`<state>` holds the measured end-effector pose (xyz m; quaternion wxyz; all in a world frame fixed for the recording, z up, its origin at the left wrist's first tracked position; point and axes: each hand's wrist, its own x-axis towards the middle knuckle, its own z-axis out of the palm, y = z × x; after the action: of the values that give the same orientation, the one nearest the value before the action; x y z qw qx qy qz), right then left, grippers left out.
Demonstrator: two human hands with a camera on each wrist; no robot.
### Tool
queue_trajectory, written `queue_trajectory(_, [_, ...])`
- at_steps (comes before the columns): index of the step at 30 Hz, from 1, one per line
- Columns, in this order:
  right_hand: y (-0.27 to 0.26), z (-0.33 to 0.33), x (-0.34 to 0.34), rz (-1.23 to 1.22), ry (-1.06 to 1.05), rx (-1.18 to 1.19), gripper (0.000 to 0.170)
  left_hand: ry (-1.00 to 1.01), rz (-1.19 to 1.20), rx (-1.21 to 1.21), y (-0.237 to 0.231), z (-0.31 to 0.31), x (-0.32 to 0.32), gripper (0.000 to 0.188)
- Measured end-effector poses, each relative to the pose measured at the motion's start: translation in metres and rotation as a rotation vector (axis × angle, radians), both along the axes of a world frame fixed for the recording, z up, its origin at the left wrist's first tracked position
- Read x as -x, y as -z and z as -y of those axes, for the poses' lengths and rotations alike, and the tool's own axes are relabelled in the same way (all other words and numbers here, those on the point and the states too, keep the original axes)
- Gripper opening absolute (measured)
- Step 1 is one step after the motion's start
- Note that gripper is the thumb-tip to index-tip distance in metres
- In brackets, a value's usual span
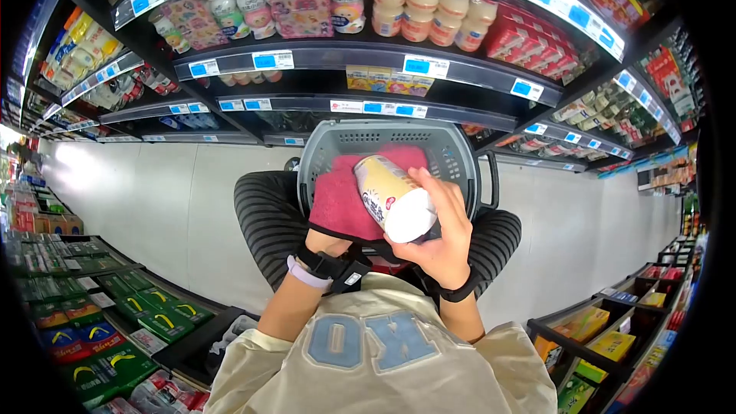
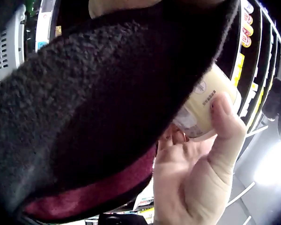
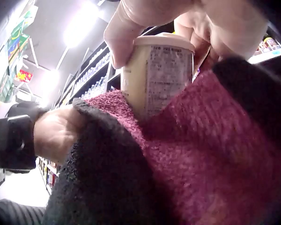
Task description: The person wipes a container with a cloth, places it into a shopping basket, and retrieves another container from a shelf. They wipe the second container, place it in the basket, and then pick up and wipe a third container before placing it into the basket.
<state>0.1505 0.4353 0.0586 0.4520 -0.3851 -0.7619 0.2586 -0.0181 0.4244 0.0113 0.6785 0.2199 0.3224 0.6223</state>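
My right hand (image 1: 445, 226) grips a pale yellow cup-shaped container (image 1: 381, 190) near its white lid (image 1: 410, 215), above the shopping basket. The container is tilted, lid towards me, and its lower part rests against a dark pink cloth (image 1: 341, 203) with black trim. My left hand (image 1: 328, 244) reaches in under that cloth, which hides its fingers; I cannot tell how they lie. In the left wrist view, the cloth's black edge (image 2: 107, 84) covers much of the frame, and the right thumb (image 2: 222, 112) presses on the container. The right wrist view shows the container's printed label (image 3: 166, 77).
The grey basket (image 1: 314, 138) stands between my knees, its handle (image 1: 491, 180) at the right. Ahead are shelves (image 1: 368, 54) with bottles and packs. Boxed goods (image 1: 138, 307) lie behind left, and a divided display (image 1: 590, 345) stands behind right. Pale floor (image 1: 169, 184) extends along the aisle.
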Motion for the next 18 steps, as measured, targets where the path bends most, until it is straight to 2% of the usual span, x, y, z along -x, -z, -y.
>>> queue_trajectory(2, [0.0, 0.001, -0.001, -0.053, -0.014, 0.002, 0.079, -0.113, -0.689, -0.144, -0.011, 0.003, -0.001, 0.063])
queue_trajectory(3, [0.004, -0.001, -0.001, -0.06, -0.012, 0.002, 0.079, -0.111, -0.696, -0.145, -0.015, 0.004, -0.001, 0.063])
queue_trajectory(5, [0.018, -0.003, -0.002, -0.164, -0.152, 0.038, 0.091, -0.178, -1.116, -0.226, -0.022, 0.007, -0.002, 0.057])
queue_trajectory(6, [0.022, -0.003, 0.001, -0.169, -0.151, 0.039, 0.091, -0.213, -1.325, -0.269, -0.024, 0.009, -0.002, 0.054])
queue_trajectory(7, [0.025, -0.003, 0.006, -0.297, -0.208, 0.067, 0.095, -0.196, -1.481, -0.24, -0.023, 0.012, 0.0, 0.046])
queue_trajectory(8, [0.027, -0.002, 0.011, -0.425, -0.266, 0.092, 0.1, -0.195, -1.486, -0.243, -0.019, 0.015, 0.002, 0.046])
queue_trajectory(10, [0.031, 0.002, 0.013, -0.47, -0.29, 0.165, 0.104, -0.14, -1.586, -0.447, -0.015, 0.02, 0.005, 0.044])
queue_trajectory(11, [0.031, 0.004, 0.012, -0.499, -0.299, 0.236, 0.105, -0.123, -1.699, -0.496, -0.017, 0.027, 0.004, 0.047])
queue_trajectory(12, [0.033, 0.006, 0.011, -0.526, -0.307, 0.309, 0.107, -0.121, -1.7, -0.499, -0.028, 0.03, 0.0, 0.047])
queue_trajectory(13, [0.038, 0.008, 0.012, -0.515, -0.242, 0.311, 0.1, -0.091, -1.761, -0.475, -0.04, 0.033, -0.008, 0.051])
queue_trajectory(14, [0.037, 0.01, 0.011, -0.514, -0.238, 0.313, 0.1, -0.059, -1.821, -0.451, -0.045, 0.035, -0.016, 0.055])
queue_trajectory(15, [0.034, 0.011, 0.009, -0.459, -0.185, 0.319, 0.094, -0.067, -1.837, -0.487, -0.035, 0.036, -0.023, 0.059])
queue_trajectory(16, [0.031, 0.011, 0.007, -0.404, -0.133, 0.324, 0.091, -0.065, -1.835, -0.491, -0.028, 0.038, -0.029, 0.059])
queue_trajectory(18, [0.024, 0.011, 0.006, -0.394, -0.162, 0.314, 0.087, -0.151, -1.736, -0.409, -0.019, 0.04, -0.037, 0.062])
